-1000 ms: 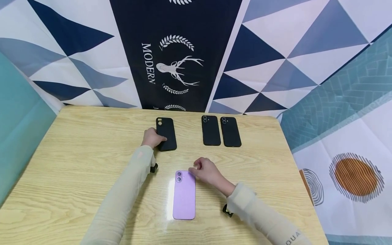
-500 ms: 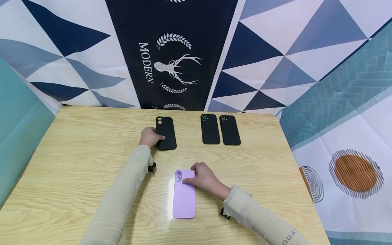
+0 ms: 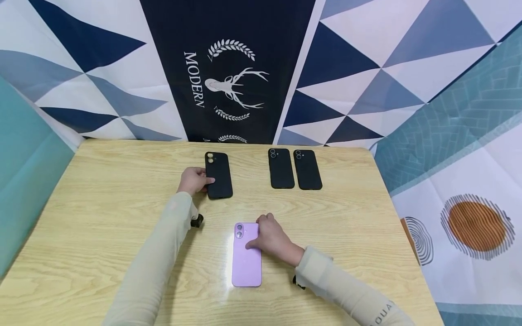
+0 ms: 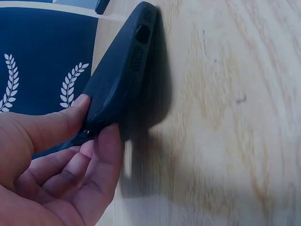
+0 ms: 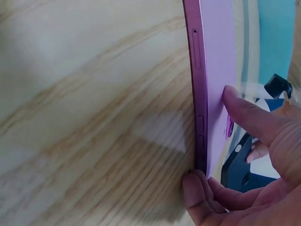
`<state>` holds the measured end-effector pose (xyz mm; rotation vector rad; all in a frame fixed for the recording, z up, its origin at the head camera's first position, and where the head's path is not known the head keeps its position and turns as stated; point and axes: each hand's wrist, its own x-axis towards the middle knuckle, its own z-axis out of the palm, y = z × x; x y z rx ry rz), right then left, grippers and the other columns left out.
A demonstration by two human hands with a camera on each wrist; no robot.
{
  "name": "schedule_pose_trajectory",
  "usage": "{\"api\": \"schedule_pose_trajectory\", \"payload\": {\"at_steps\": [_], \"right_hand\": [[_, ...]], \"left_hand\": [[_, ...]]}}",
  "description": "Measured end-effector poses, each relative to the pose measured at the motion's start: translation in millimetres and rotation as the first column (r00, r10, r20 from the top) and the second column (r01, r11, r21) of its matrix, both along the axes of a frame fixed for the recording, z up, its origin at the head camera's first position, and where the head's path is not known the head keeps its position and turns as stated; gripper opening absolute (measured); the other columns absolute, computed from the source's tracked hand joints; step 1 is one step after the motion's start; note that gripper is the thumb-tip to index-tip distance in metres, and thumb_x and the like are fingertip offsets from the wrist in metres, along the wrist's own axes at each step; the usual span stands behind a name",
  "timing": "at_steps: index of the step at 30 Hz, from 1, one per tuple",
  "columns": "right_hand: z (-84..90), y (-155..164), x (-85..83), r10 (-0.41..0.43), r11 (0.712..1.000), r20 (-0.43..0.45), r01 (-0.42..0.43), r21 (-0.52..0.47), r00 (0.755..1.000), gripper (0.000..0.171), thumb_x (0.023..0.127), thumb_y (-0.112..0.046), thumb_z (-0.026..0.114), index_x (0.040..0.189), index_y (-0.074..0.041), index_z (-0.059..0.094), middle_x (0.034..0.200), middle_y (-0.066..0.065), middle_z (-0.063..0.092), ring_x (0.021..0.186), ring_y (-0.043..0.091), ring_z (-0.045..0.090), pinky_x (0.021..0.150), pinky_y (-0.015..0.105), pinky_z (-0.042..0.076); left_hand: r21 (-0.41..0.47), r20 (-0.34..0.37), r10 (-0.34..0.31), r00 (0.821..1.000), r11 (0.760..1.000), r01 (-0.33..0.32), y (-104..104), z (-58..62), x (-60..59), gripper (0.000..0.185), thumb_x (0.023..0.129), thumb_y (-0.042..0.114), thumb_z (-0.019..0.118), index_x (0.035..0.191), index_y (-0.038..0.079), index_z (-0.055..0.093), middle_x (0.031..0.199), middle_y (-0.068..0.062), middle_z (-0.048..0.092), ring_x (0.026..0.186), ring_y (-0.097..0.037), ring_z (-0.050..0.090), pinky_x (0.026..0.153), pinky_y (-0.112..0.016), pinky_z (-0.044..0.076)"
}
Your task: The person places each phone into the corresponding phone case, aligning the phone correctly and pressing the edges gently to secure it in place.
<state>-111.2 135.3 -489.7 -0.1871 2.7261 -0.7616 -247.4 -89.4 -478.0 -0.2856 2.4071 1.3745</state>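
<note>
My left hand (image 3: 192,179) pinches the left edge of a black phone case (image 3: 220,179), thumb on its back and fingers beneath. In the left wrist view the case (image 4: 113,70) shows a port cutout and speaker holes along its end, and that edge is raised off the table. Nearer to me lies a purple phone (image 3: 246,267), back up, with two camera lenses at its top left. My right hand (image 3: 272,237) grips the phone's upper right part: the thumb rests on the back, and the fingertips (image 5: 193,190) bend round the edge in the right wrist view.
Two more black phone-shaped items with camera rings, one (image 3: 281,169) beside the other (image 3: 308,170), lie at the back right of the wooden table (image 3: 102,217). A patterned cloth (image 3: 232,68) hangs behind the table's far edge.
My right hand has come down from the phone's top corner and taken hold of its upper right side. The left hand has drawn the case slightly left, its left edge lifting.
</note>
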Motion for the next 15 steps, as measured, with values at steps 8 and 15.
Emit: {"api": "schedule_pose_trajectory", "payload": {"at_steps": [8,15], "right_hand": [[2.0,-1.4,-12.2,-0.029,1.0,0.101,0.029,-0.003,0.995,0.066,0.055,-0.027,0.091,0.098,0.009,0.058,0.089,0.013,0.049,0.075,0.019,0.046,0.066,0.028,0.047],[3.5,2.1,-18.9,-0.041,0.999,0.169,0.046,-0.027,0.985,0.054,0.055,-0.026,0.091,0.085,0.005,0.059,0.088,0.01,0.052,0.079,0.021,0.044,0.063,0.026,0.043]], "left_hand": [[0.046,0.027,0.031,0.999,0.998,-0.033,-6.5,0.7,-1.2,0.054,0.09,0.015,0.063,0.139,0.003,0.043,0.107,-0.007,0.052,0.118,-0.03,0.055,0.091,-0.038,0.054],[0.068,0.034,0.04,0.999,0.997,-0.042,-9.8,0.8,-0.2,0.054,0.089,0.015,0.064,0.138,0.003,0.044,0.093,-0.002,0.049,0.115,-0.03,0.055,0.087,-0.035,0.055]]}}
